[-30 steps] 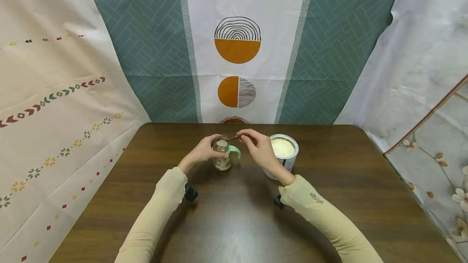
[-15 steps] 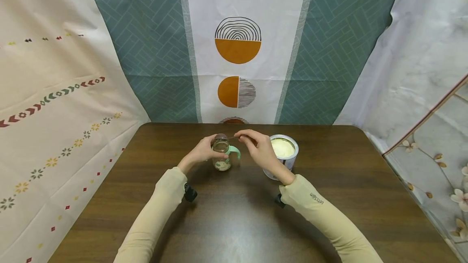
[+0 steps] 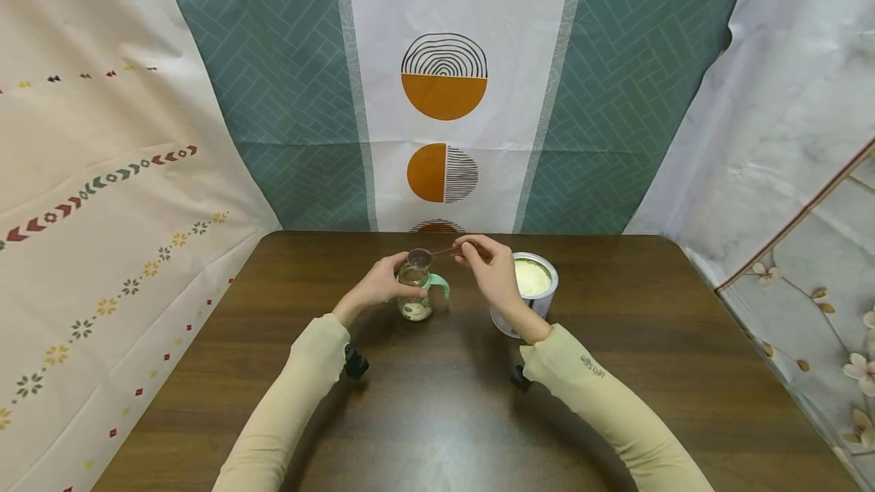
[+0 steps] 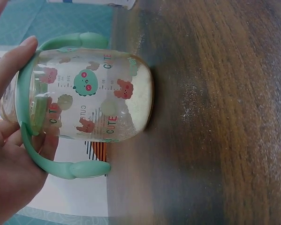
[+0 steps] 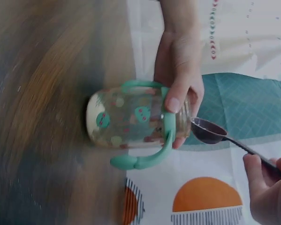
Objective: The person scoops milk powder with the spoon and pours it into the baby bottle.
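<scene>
A small clear bottle (image 3: 415,291) with green handles and cartoon prints stands on the dark wooden table (image 3: 437,401). A little pale powder lies at its bottom (image 4: 142,101). My left hand (image 3: 384,284) grips the bottle (image 4: 91,96) near its open mouth, thumb across the front (image 5: 174,101). My right hand (image 3: 487,264) pinches the thin handle of a dark measuring spoon (image 3: 429,255). The spoon's bowl (image 5: 207,131) hovers just above the bottle mouth and looks empty. An open metal tin (image 3: 540,298) of pale yellow powder stands behind my right wrist.
Patterned cloth backdrops (image 3: 444,89) hang close behind the table and along both sides. The table's far edge (image 3: 383,232) runs just behind the bottle and tin. Fine powder specks dust the wood (image 4: 192,101) beside the bottle.
The spoon has lifted off the bottle mouth and turned so its empty bowl shows. My right hand drew slightly up and right. The falling powder has settled at the bottle's bottom.
</scene>
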`<move>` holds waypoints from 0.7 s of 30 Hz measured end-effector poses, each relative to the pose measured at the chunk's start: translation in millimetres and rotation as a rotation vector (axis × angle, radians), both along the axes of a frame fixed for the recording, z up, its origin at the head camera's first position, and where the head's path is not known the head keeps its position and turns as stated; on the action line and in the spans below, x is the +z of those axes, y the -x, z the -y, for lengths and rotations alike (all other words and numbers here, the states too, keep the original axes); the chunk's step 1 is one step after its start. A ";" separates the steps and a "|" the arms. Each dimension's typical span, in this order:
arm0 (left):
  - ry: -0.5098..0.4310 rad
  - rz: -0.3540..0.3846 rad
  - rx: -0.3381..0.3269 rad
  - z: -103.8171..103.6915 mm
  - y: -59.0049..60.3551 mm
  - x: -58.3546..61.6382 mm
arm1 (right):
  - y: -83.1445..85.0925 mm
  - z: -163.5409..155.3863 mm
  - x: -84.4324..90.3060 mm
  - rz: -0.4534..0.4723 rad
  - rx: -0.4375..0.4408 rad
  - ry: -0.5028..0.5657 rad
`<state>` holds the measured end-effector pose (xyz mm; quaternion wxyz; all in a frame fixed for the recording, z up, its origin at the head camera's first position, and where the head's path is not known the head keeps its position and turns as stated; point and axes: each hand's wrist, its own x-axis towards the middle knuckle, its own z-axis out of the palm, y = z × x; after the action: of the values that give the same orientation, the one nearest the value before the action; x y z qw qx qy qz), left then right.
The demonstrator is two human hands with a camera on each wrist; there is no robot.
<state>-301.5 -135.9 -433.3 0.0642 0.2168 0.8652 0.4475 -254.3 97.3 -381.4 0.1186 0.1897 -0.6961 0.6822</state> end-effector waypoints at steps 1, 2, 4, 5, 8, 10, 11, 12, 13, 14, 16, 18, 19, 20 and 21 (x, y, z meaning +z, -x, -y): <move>-0.001 -0.002 0.002 0.1 -0.2 -0.2 | 1.2 0.1 -0.3 0.037 -0.001 0.040; -0.003 -0.003 0.001 0.3 -0.3 -0.3 | 2.1 0.2 -0.4 0.073 -0.003 0.074; -0.005 -0.009 -0.001 0.5 -0.3 -0.5 | 3.2 -0.2 -0.4 0.145 -0.005 0.136; -0.007 -0.010 -0.002 0.7 -0.4 -0.7 | 3.5 -0.4 -0.3 0.181 -0.006 0.161; -0.011 -0.014 -0.005 1.1 -0.1 -1.1 | 4.9 -1.1 -0.3 0.274 -0.020 0.210; -0.013 -0.017 -0.004 1.3 -0.1 -1.1 | 5.7 -1.5 0.3 0.324 -0.026 0.231; -0.016 -0.015 -0.003 1.3 -0.3 -0.9 | 6.2 -1.7 0.7 0.346 -0.028 0.244; -0.017 -0.015 -0.003 1.3 -0.2 -1.0 | 6.5 -1.8 1.3 0.367 -0.028 0.258; -0.019 -0.014 -0.001 1.2 -0.4 -0.9 | 6.7 -1.9 2.0 0.386 -0.024 0.269; -0.021 -0.012 0.002 1.3 -0.5 -0.9 | 6.9 -2.2 2.5 0.403 -0.019 0.280; -0.023 -0.013 0.004 1.3 -0.3 -1.2 | 7.2 -2.7 3.9 0.436 -0.013 0.302; -0.023 -0.013 0.007 1.4 -0.4 -1.4 | 7.5 -3.6 4.9 0.468 0.000 0.332; -0.023 -0.015 0.005 1.4 -0.5 -1.4 | 7.8 -4.1 5.4 0.483 0.005 0.346; -0.023 -0.016 0.003 1.5 -0.5 -1.4 | 8.1 -4.5 5.9 0.497 0.008 0.362; -0.024 -0.018 0.000 1.4 -0.6 -1.4 | 8.3 -4.9 6.5 0.512 0.012 0.377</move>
<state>-300.9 -137.4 -434.7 0.0538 0.2216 0.8602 0.4561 -262.6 102.2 -374.9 -0.0312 -0.0093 -0.5635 0.8254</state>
